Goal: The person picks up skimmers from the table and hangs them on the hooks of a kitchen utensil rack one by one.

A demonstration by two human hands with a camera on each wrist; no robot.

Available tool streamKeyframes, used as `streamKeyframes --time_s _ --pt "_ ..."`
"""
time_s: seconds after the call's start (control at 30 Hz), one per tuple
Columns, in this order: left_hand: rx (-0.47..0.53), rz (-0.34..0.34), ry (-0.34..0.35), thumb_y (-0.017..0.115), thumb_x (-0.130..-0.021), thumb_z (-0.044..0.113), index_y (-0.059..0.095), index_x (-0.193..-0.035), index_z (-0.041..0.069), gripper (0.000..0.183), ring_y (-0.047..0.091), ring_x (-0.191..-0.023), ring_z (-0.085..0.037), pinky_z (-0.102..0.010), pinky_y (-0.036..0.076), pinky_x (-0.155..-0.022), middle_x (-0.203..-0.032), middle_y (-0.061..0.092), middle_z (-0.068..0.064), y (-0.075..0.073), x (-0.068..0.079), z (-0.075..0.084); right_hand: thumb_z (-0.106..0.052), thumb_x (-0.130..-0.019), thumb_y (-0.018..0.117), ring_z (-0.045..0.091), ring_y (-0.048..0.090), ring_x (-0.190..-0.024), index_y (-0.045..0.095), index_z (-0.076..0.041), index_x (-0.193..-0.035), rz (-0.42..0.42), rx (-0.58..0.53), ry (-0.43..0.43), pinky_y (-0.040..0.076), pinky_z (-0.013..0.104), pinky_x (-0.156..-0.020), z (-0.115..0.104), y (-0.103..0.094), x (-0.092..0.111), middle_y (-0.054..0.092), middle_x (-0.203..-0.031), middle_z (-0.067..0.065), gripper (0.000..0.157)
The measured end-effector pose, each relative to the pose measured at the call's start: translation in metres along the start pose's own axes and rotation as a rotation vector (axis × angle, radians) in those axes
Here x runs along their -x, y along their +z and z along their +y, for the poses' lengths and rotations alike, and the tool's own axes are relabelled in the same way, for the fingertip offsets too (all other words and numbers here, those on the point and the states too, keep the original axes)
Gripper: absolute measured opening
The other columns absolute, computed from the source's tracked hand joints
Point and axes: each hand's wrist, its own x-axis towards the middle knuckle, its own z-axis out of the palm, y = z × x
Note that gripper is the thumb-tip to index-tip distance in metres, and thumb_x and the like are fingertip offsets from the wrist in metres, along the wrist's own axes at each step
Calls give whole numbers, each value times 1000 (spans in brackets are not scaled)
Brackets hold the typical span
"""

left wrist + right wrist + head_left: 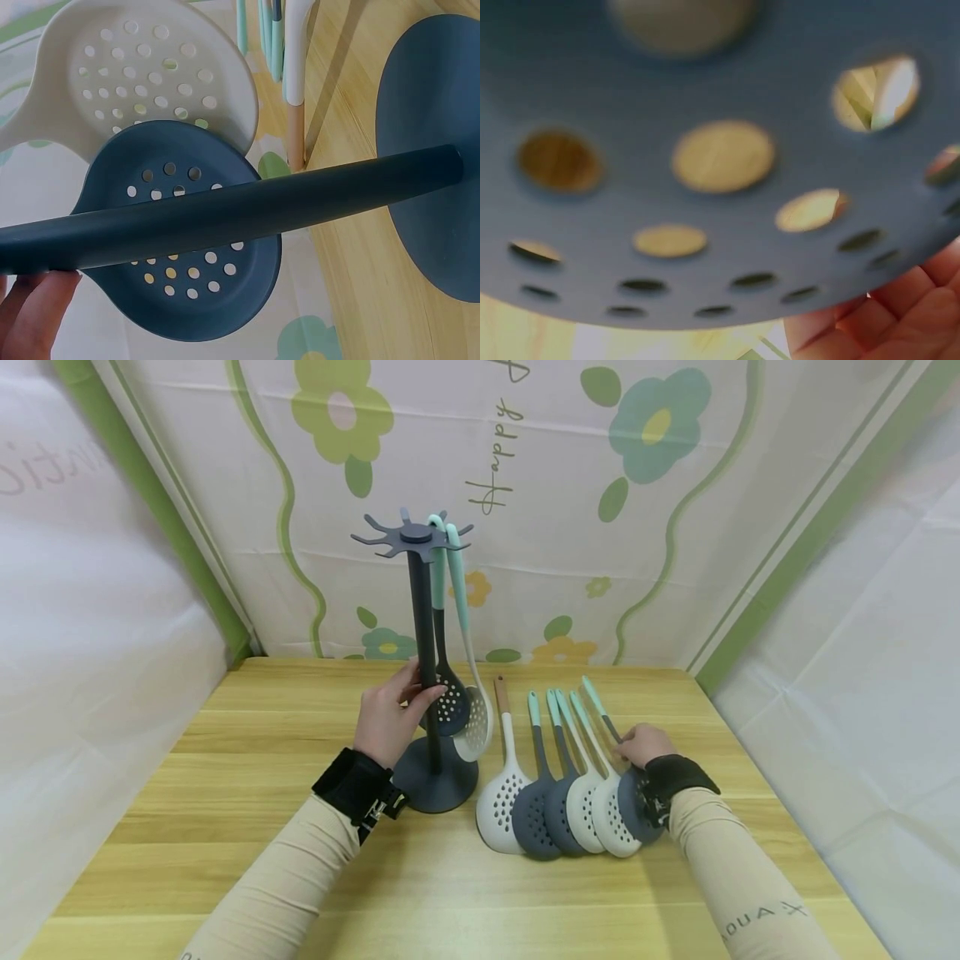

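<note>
My left hand (pixel 386 714) grips the dark pole (pixel 422 627) of an upright utensil stand, which has a round base and a top ring of hooks (pixel 415 532). From the hooks hang a dark skimmer (pixel 452 714) and a white skimmer (pixel 478 727), both with mint handles; the left wrist view shows them beside the pole. At the right end of a row of skimmers, my right hand (pixel 647 745) holds a dark skimmer (pixel 632 802) by its handle. Its holed bowl (pixel 720 217) fills the right wrist view and hides part of that hand.
Several skimmers lie side by side on the wooden table (pixel 300 860), overlapping: a white one with a brown handle (pixel 497 810) leftmost, then dark and white ones with mint handles. A flowered cloth (pixel 547 443) hangs behind the table, and white cloth walls flank it.
</note>
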Motion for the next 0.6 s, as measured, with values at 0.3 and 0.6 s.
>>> streamKeyframes --time_s 0.3,0.6 --pt "-8 11 14 69 -93 18 65 -123 7 31 74 -97 -30 -44 59 -85 -108 75 -15 0 -1 -2 -19 -95 62 26 62 -77 68 10 -100 10 -12 0 46 30 -62 -2 -5 -3 72 -87 18 30" --pt "0 6 12 69 -93 18 65 -122 8 31 74 -97 -30 -44 58 -85 -108 75 -15 1 0 -3 -18 -96 61 31 66 -85 64 13 -112 19 -10 -5 52 38 -69 -6 -6 -3 72 -93 21 36"
